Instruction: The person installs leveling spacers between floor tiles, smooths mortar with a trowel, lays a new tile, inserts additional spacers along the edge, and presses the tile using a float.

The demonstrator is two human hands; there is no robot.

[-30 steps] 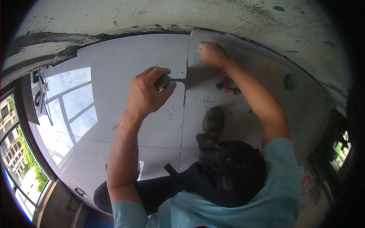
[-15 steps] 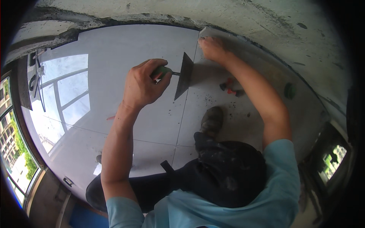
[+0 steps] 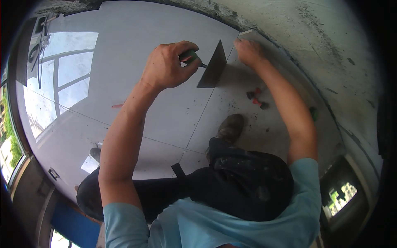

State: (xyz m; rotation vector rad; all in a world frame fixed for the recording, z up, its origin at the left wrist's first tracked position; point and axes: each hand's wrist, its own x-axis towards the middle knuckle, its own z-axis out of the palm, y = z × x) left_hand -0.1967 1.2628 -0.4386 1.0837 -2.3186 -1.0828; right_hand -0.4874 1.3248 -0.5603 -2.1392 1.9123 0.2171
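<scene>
My left hand (image 3: 168,66) is closed around the green and red handle of a trowel (image 3: 214,68). Its flat grey blade stands on edge above the tile joint, and I cannot tell whether it touches the floor. My right hand (image 3: 249,51) rests farther off, its fingers curled down at the joint close to the wall's foot. Whatever those fingers hold, if anything, is hidden. Large glossy pale tiles (image 3: 136,49) lie under both hands, with thin dark seams between them.
A small red and black tool (image 3: 257,99) lies by my right forearm, near dark crumbs. My shoe (image 3: 231,126) stands on the tiles. A rough wall (image 3: 306,45) borders the far right side. A green item (image 3: 313,113) sits beside my right elbow, and a thin red piece (image 3: 118,106) lies left.
My view has shifted, so the floor appears turned. The trowel's blade shows at a different tilt, still in my left hand. My right hand stays at the joint by the wall.
</scene>
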